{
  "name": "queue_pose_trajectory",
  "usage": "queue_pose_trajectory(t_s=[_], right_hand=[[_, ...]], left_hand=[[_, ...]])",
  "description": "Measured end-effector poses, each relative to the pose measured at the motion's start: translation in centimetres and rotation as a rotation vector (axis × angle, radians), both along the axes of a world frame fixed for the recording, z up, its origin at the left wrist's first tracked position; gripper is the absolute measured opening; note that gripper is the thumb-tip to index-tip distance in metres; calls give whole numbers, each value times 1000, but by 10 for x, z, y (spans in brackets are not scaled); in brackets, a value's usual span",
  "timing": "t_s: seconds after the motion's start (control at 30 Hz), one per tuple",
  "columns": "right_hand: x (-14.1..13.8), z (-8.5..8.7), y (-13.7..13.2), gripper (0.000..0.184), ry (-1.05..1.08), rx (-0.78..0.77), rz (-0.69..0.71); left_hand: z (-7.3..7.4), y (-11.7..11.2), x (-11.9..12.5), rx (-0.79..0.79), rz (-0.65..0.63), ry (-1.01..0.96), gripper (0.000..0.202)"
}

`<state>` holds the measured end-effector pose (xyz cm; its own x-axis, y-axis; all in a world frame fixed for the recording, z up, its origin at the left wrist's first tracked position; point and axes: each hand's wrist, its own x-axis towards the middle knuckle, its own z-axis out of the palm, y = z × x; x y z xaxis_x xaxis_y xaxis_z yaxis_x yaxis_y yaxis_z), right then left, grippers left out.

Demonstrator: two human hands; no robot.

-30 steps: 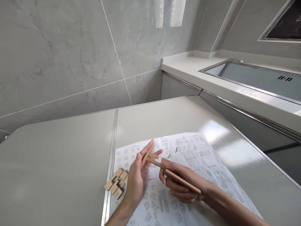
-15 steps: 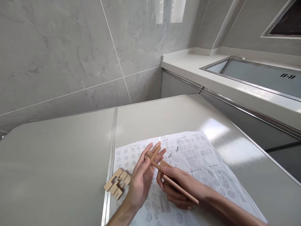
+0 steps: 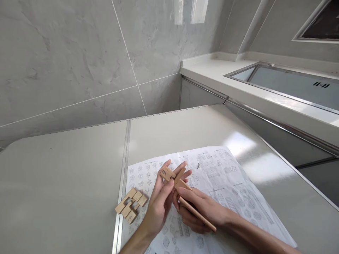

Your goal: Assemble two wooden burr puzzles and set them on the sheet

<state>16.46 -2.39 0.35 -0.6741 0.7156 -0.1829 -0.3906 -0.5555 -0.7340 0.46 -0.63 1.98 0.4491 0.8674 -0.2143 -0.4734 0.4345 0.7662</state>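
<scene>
Over the printed sheet (image 3: 212, 169), my left hand (image 3: 158, 207) has its thumb and fingers around a flat wooden puzzle piece (image 3: 167, 173) with a dark mark at one end. A thin wooden piece (image 3: 180, 173) stands across it near the thumb tip. My right hand (image 3: 201, 208) meets the left one, its thumb and index finger pinching the lower right end of the joined pieces. A long wooden strip (image 3: 197, 213) is also tucked in its palm, slanting down to the right. The fingers hide how the pieces fit together.
Several notched wooden puzzle pieces (image 3: 131, 204) lie clustered left of my hands, at the sheet's edge by the metal seam (image 3: 123, 190) of the pale table (image 3: 74, 183). A tiled wall (image 3: 79, 53) rises behind. At right stands a counter (image 3: 206, 67) with a sink (image 3: 288, 83).
My right hand has shifted slightly left, closer to the left hand. The marked piece now shows more of its length, and the crossing piece has moved a little right and down.
</scene>
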Motion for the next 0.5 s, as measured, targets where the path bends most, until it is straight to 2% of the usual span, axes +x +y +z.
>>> queue_pose_trajectory(t_s=[0.2, 0.4, 0.5], right_hand=[[2, 5, -1, 52, -220, 57, -81], [4, 5, 0, 55, -208, 52, 16], [6, 8, 0, 53, -283, 125, 24]], left_hand=[[-7, 2, -4, 3, -147, 29, 48], [-8, 6, -12, 47, -251, 19, 45], [-4, 8, -13, 84, -285, 61, 45]])
